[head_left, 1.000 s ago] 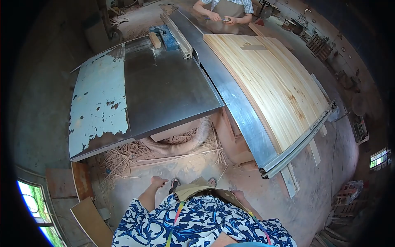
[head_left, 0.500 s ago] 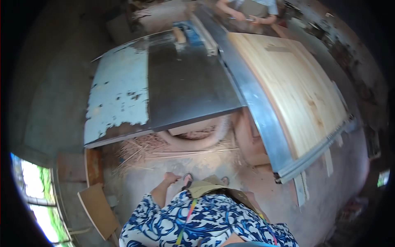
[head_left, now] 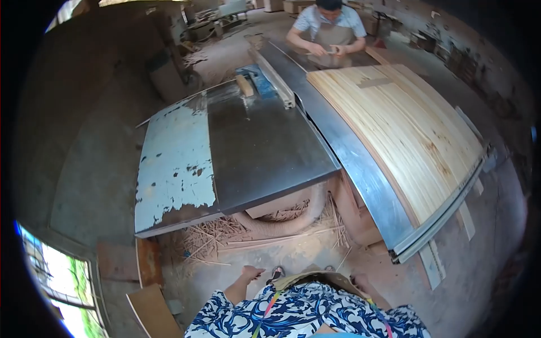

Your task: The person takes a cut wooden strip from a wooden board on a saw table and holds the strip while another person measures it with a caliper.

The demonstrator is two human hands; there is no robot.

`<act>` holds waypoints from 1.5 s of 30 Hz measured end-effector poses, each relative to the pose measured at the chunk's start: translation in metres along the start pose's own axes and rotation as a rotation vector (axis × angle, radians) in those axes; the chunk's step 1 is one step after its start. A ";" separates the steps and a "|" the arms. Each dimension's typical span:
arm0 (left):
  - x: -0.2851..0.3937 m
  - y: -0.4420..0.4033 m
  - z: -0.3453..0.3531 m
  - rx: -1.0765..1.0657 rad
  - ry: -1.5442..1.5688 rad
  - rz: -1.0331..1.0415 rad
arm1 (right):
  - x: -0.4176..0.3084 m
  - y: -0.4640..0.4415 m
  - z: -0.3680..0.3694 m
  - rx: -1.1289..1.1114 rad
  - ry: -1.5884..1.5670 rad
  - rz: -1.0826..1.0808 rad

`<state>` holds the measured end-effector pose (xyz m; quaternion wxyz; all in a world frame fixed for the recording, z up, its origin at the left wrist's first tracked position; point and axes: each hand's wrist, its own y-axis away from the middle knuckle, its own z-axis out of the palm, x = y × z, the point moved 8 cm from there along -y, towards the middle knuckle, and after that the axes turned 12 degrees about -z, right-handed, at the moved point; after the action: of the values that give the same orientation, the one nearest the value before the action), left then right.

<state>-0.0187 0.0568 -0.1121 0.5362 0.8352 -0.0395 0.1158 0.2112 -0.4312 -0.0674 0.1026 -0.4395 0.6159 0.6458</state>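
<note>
My left hand (head_left: 252, 272) hangs low beside my body with nothing in it, its fingers pointing inward over the floor. My right hand (head_left: 358, 281) is at the other side of my tan apron (head_left: 315, 275); its fingers are too hidden to read. Both hands are apart from the saw table (head_left: 265, 152). On the metal sliding table (head_left: 360, 163) to the right lies a stack of pale wooden panels (head_left: 406, 135). A long fence (head_left: 273, 76) and a small wood block (head_left: 244, 85) beside a blue part (head_left: 260, 81) are at the far side of the dark tabletop.
Across the machine stands a co-worker (head_left: 327, 34), holding a small thing in both hands. Wood scraps (head_left: 205, 239) and a ribbed hose (head_left: 282, 225) lie below the table. A brown board (head_left: 152, 312) leans at lower left. Metal strips (head_left: 433, 267) stick out at right.
The view has swung up and left, so the table sits lower and further right, and the co-worker's upper body now shows. My left hand stays beside my body.
</note>
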 end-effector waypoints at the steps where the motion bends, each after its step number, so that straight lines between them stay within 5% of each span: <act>1: 0.003 0.000 0.001 -0.018 0.023 0.014 | 0.031 -0.020 -0.004 -0.005 -0.112 0.084; 9: 0.045 0.040 0.004 -0.045 0.117 0.016 | 0.023 -0.033 -0.023 0.043 -0.212 0.109; 17: 0.098 0.068 0.005 -0.058 0.095 0.033 | 0.044 -0.066 -0.045 0.019 0.231 -0.343; 21: 0.146 0.124 -0.002 0.063 -0.150 0.176 | 0.025 -0.028 -0.057 0.188 0.144 -0.204; 24: 0.162 0.116 0.003 0.014 -0.164 0.194 | 0.015 0.009 -0.052 0.200 -0.161 0.155; 28: 0.151 0.138 0.016 -0.057 -0.083 0.033 | 0.048 -0.018 -0.056 0.220 -0.252 0.109; 32: 0.139 0.100 0.028 -0.157 -0.119 0.278 | 0.051 -0.024 -0.056 0.219 -0.332 0.075; 35: 0.138 0.146 0.025 -0.061 -0.119 -0.023 | 0.062 -0.031 -0.052 0.197 -0.300 0.063; 38: 0.100 0.062 0.030 -0.124 -0.172 0.204 | 0.055 -0.031 -0.050 0.180 -0.133 -0.016; 40: 0.032 -0.077 0.037 -0.185 -0.255 0.397 | 0.074 -0.040 -0.056 0.200 0.088 -0.115; 41: 0.030 -0.060 0.033 -0.172 -0.128 0.229 | 0.104 -0.063 -0.058 0.235 0.168 -0.140; 42: 0.041 -0.042 0.028 -0.081 -0.358 0.174 | 0.070 -0.027 -0.056 0.282 -0.021 -0.085; 45: 0.069 0.011 0.030 -0.118 -0.037 0.089 | 0.050 0.003 -0.040 0.235 -0.306 0.050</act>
<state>0.0509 0.0288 -0.0977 0.5780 0.8015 -0.0933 0.1217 0.1977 -0.4879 -0.0943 0.2296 -0.3057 0.6748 0.6313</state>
